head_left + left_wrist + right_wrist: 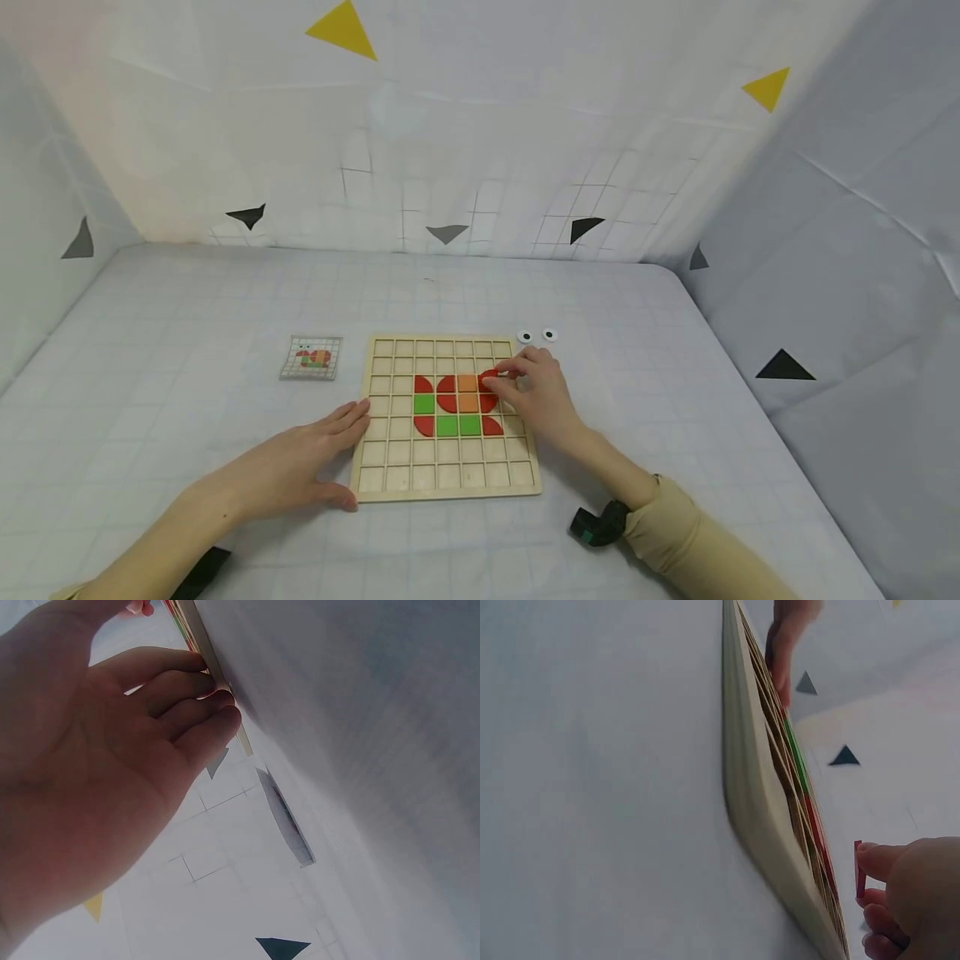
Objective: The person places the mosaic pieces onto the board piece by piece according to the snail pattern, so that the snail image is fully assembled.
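Note:
A wooden grid board (447, 494) lies on the table, with red quarter-circle tiles (423, 426), green square tiles (447, 426) and two orange square tiles (468, 403) set in its middle cells. Between thumb and fingertips, my right hand (546, 398) pinches a thin red tile (859, 870), held just above the board at the right end of the coloured pattern. Its exact outline is partly hidden by the fingers. My left hand (296, 465) rests against the board's left edge, fingers extended and thumb near the lower left corner.
A small picture card (311, 358) with a coloured pattern on a grid lies left of the board. Two white round eye pieces, one left (524, 336) and one right (550, 335), lie beyond the board's upper right corner. White sheets enclose the table.

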### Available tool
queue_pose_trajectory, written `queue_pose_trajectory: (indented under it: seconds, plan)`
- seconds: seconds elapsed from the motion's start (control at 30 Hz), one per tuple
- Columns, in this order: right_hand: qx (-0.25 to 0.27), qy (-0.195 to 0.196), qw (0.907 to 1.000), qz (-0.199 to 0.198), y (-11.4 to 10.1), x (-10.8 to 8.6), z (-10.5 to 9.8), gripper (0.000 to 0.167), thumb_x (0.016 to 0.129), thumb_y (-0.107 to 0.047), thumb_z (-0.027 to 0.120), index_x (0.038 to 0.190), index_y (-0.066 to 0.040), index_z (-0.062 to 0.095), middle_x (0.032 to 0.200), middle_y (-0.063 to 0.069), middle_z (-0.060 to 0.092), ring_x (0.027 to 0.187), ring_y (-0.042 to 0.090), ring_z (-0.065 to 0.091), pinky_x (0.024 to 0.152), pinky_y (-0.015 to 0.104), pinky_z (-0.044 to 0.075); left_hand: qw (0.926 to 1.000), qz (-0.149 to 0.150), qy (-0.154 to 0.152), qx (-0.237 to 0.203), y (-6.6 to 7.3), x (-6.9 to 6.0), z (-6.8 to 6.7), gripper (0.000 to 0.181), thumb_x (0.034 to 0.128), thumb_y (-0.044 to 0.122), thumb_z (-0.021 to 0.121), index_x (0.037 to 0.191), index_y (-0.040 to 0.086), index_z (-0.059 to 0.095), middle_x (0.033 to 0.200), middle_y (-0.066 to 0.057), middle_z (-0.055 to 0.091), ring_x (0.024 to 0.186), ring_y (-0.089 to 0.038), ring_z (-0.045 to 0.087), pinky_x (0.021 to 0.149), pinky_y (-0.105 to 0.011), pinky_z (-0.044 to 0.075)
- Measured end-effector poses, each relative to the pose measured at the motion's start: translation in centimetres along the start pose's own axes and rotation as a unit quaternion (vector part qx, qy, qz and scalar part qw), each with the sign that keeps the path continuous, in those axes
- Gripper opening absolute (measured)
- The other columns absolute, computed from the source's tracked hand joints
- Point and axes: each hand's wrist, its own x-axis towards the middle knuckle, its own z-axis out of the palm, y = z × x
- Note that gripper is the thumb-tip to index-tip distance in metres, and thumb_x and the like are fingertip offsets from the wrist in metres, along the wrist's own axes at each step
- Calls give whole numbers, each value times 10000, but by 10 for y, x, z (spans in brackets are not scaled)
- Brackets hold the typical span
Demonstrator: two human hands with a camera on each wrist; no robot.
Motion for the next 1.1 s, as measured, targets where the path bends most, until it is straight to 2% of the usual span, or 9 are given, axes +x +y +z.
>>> queue_pose_trajectory:
  seconds: [0.23,0.53,0.73,1.1]
  plan:
    - [154,-411,9987,-263,-25,1,20,192,841,-244,815,929,-81,767,821,-20,573,831,152,464,778,329,372,10000,5,-21,2,0,0,-1,1053,758,600,741,1539,11,350,1641,-143,252,1499,-367,264,1128,-558,364]
    - [-235,-745,9948,-658,-45,6,37,201,858,-318,797,944,-138,775,808,-33,519,813,123,386,775,306,341,10000,-6,-39,-43,0,0,-2,1044,768,609,729,1541,19,350,1644,-132,247,1503,-361,259,1128,-562,361]
    - [-433,-704,9934,-797,-53,11,44,247,866,-323,790,973,-102,771,842,-37,540,849,140,435,854,345,386,10000,17,-38,-8,-1,0,-1,1042,766,609,731,1537,15,358,1641,-139,256,1497,-364,272,1123,-555,370]
    - [-513,-775,9925,-798,-61,16,54,240,890,-295,771,1009,-87,767,843,-22,536,833,145,424,807,327,381,10000,-17,-54,-60,0,0,-1,1040,761,602,740,1537,21,362,1643,-133,252,1498,-367,268,1119,-558,373]
